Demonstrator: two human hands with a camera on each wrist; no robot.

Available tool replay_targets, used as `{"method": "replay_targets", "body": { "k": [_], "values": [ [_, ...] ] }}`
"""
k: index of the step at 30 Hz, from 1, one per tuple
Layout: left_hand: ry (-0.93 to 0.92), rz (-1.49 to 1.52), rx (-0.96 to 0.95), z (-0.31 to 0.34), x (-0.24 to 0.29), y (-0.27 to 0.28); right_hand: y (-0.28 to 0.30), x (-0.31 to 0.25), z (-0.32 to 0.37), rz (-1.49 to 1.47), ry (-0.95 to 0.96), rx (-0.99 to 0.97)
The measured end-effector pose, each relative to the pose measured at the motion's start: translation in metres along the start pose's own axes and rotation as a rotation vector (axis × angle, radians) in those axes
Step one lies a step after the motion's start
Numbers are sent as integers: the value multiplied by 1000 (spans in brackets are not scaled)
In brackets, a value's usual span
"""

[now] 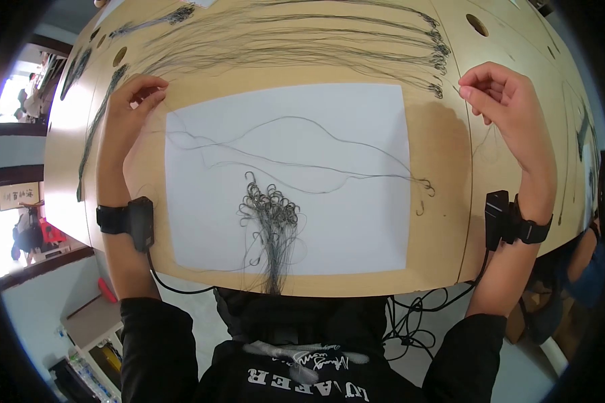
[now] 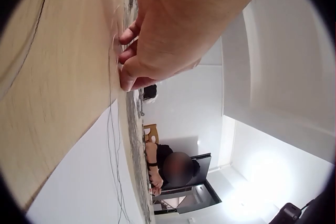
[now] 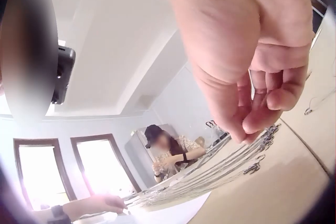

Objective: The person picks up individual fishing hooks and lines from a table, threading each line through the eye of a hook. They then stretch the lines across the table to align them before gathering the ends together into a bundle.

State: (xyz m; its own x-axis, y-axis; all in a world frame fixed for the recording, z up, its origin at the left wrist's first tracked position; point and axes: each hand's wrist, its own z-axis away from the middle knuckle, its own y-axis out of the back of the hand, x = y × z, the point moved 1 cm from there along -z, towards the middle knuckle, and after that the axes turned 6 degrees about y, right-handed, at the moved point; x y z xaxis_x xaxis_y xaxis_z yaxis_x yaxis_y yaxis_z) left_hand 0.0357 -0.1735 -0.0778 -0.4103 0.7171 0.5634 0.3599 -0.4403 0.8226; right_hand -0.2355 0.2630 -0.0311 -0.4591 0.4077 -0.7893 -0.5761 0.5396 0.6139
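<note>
My left hand (image 1: 136, 101) is raised beyond the left edge of a white paper sheet (image 1: 356, 235), its thumb and index finger pinching thin fishing line (image 2: 110, 77). On the far right, my right hand (image 1: 504, 94) has thumb and index fingertips together, with a fine line (image 1: 489, 138) hanging below it. Dark fishing lines (image 1: 282, 161) cross the paper to a few fish hooks (image 1: 427, 187) at its right edge. A bunch of hooks (image 1: 270, 205) with lines trailing to the near table edge lies on the paper.
Long rows of hooked lines (image 1: 329, 40) lie across the table (image 1: 437, 248) beyond the paper, hooks at the right. Another line bundle (image 1: 99, 127) lies at the left. Round holes (image 1: 477, 25) pierce the tabletop. Black cables (image 1: 417, 322) hang below its near edge.
</note>
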Motion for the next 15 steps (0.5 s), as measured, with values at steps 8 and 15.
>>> {"method": "replay_targets", "body": {
  "k": [8, 15],
  "values": [
    [6, -30, 17, 1, -5, 3, -11, 23, -10, -38, 18, 14],
    [36, 46, 65, -4, -15, 0, -14, 27, -14, -25, -34, 31]
  ]
}}
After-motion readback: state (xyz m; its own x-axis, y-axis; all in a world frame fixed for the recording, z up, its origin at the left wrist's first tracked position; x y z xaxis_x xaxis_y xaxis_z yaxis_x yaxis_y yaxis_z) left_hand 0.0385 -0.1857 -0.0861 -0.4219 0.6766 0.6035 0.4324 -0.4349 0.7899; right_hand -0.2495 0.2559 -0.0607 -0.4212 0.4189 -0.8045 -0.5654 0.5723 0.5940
